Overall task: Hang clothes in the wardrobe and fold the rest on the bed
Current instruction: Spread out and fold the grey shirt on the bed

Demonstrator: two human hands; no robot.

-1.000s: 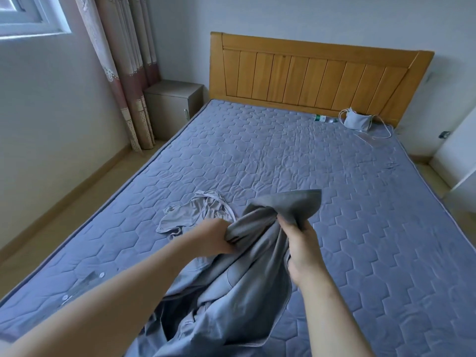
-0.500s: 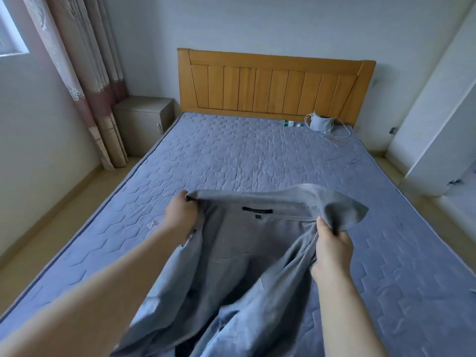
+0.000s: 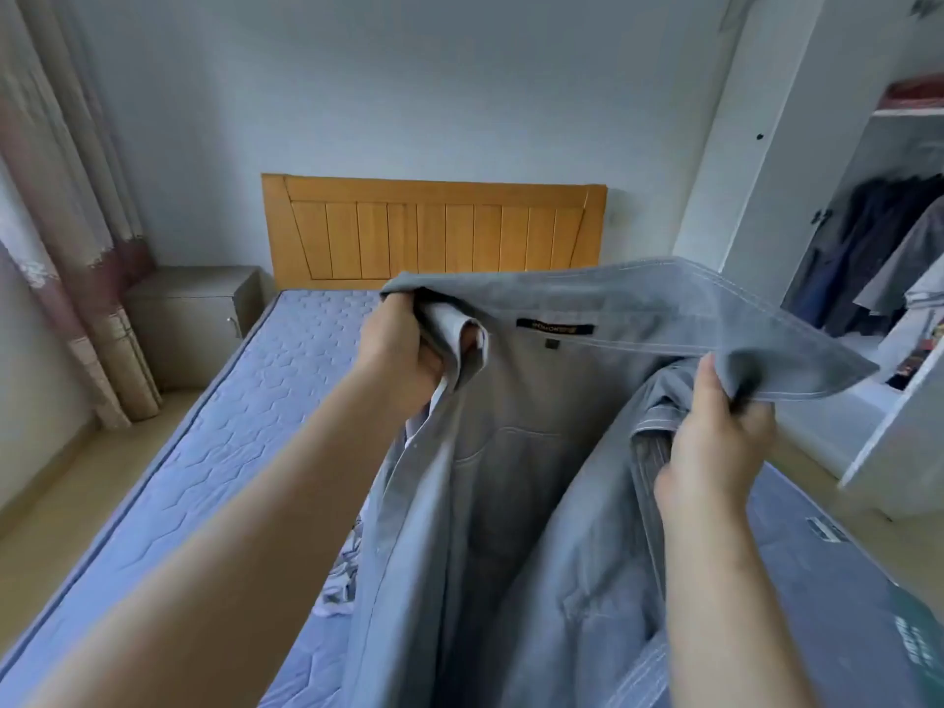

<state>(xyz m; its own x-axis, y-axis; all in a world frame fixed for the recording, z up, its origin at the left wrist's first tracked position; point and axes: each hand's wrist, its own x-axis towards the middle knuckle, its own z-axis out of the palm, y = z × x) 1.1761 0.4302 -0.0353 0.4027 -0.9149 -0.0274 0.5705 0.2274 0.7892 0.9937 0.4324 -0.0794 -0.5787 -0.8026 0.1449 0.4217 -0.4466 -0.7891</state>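
I hold a grey collared shirt (image 3: 516, 452) up in front of me, above the blue quilted bed (image 3: 245, 416). My left hand (image 3: 403, 350) grips the left end of the collar and front edge. My right hand (image 3: 715, 442) grips the right side just below the collar, with bunched fabric in the fingers. The collar is stretched between my hands and a dark label shows inside the neck. The shirt's body hangs down and hides the middle of the bed. A small pale garment (image 3: 339, 580) lies on the mattress, partly hidden behind the shirt.
An open white wardrobe (image 3: 797, 145) stands at the right, with dark and grey clothes (image 3: 878, 252) hanging inside. A wooden headboard (image 3: 434, 227) is at the far end of the bed. A bedside cabinet (image 3: 189, 319) and a curtain (image 3: 66, 222) stand at the left.
Both hands have lifted the shirt from the mattress to chest height and spread the collar apart. My view has risen and turned right, so the open wardrobe now shows.
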